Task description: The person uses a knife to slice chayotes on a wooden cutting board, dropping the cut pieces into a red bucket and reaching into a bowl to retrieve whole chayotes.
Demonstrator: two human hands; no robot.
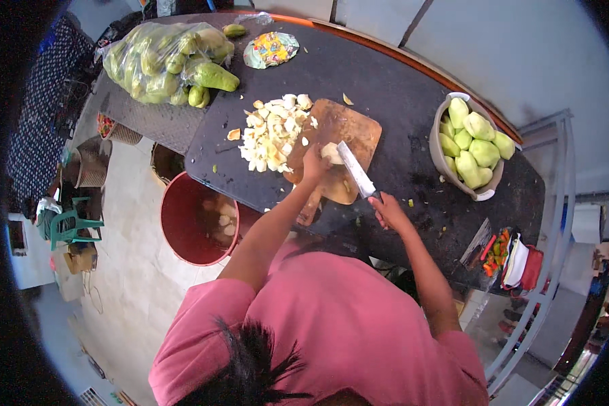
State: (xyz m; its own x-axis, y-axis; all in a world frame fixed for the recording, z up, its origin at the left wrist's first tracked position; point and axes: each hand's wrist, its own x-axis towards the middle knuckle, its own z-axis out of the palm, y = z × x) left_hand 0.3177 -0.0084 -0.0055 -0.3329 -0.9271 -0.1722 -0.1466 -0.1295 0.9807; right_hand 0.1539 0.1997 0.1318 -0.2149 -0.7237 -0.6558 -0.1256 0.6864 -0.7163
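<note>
A wooden cutting board [358,132] with a handle lies on the dark table in front of me. On it my left hand [314,164] holds a pale peeled chunk of vegetable [331,153] under its fingers. My right hand [388,210] grips the dark handle of a broad knife [356,169]; its blade points up and left, its tip close beside the chunk. Whether the blade touches the chunk I cannot tell. Left of the board, partly over its edge, spreads a heap of cut pale pieces [267,135].
A tub [440,152] of peeled green vegetables stands at right. A plastic bag [162,57] of unpeeled green ones lies far left, near a colourful crumpled packet [271,50]. Below the table's left edge is a red bucket [183,223] with pale pieces inside. Chopped peppers [497,254] lie at lower right.
</note>
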